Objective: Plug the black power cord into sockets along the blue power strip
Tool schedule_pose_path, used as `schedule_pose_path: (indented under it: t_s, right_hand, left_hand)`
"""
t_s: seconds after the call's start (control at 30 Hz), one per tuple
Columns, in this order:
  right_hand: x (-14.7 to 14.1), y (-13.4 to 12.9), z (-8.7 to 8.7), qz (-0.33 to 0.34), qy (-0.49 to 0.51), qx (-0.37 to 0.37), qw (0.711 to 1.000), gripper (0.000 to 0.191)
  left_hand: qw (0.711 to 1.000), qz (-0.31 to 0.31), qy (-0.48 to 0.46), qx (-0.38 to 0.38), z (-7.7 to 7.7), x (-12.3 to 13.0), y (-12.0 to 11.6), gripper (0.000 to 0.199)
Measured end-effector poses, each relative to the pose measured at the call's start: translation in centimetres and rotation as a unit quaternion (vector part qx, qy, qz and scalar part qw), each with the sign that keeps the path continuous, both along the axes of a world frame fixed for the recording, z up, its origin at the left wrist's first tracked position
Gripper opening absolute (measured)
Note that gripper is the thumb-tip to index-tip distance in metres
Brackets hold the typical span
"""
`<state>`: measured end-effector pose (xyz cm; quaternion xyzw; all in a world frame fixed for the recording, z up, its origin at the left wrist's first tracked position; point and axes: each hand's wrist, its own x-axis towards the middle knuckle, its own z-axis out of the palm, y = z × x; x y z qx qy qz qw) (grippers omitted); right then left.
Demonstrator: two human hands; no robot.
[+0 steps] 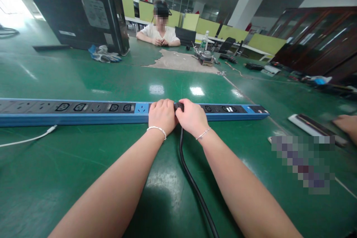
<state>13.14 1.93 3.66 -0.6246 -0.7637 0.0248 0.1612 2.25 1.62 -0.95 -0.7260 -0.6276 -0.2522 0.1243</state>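
Observation:
A long blue power strip with black sockets lies across the green table before me. My left hand is wrapped over the strip beside a blue socket, fingers curled down its far side. Right next to it, my right hand grips a black plug at the strip's upper face. From the plug a thick black power cord runs down toward me between my forearms. My hands hide the socket under the plug, so how deep it sits I cannot tell.
A white cable ends near the strip at left. Behind stand a black computer case and gloves. A person sits across the table, near a bottle. Another person's hand is beside a white-and-dark object at right.

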Motion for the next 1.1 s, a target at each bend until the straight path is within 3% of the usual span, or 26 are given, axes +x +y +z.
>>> schedule_pose_path:
  t_s: [0.27,0.47,0.53,0.6,0.7,0.77,0.83,0.93,1.03,1.1]
  right_hand:
    - [0.2,-0.1,0.0,0.019,0.001,0.022,1.000,0.036]
    - [0.3,-0.1,-1.1,0.018,0.057,0.010,0.998,0.035]
    - [0.3,-0.5,-0.6,0.024,0.066,0.014,0.997,0.034]
    - [0.5,-0.9,1.2,0.035,0.064,0.058,0.996,0.035]
    - [1.6,-0.6,6.0,0.005,0.104,0.190,0.976,0.045]
    - [3.0,0.0,8.9,-0.021,0.103,0.174,0.979,0.049]
    - [4.8,0.5,10.3,-0.021,0.116,0.116,0.986,0.050]
    - [7.9,0.5,9.6,-0.043,0.196,0.037,0.979,0.045]
    - [10.8,0.0,7.1,-0.095,0.268,-0.014,0.959,0.041]
    - [12.3,0.1,5.5,-0.126,0.253,-0.039,0.958,0.037]
  left_hand:
    - [1.000,-0.001,-0.006,0.006,-0.2,0.0,0.0,0.024]
    - [1.000,-0.006,-0.019,-0.002,-0.1,0.1,0.0,0.026]
    - [1.000,-0.005,-0.026,-0.013,-0.1,0.2,0.0,0.026]
    - [0.999,-0.005,-0.032,-0.023,0.0,0.2,0.0,0.029]
    - [0.999,-0.005,-0.034,-0.026,0.1,0.2,-0.1,0.045]
    - [0.999,0.000,-0.033,-0.025,0.2,0.2,-0.1,0.056]
    - [0.999,0.009,-0.033,-0.028,0.3,0.2,-0.1,0.059]
    - [0.999,0.009,-0.033,-0.029,0.3,0.2,-0.1,0.060]
    - [0.999,0.004,-0.032,-0.021,0.2,0.2,-0.1,0.059]
    - [0.999,0.008,-0.032,-0.024,0.2,0.2,-0.1,0.059]
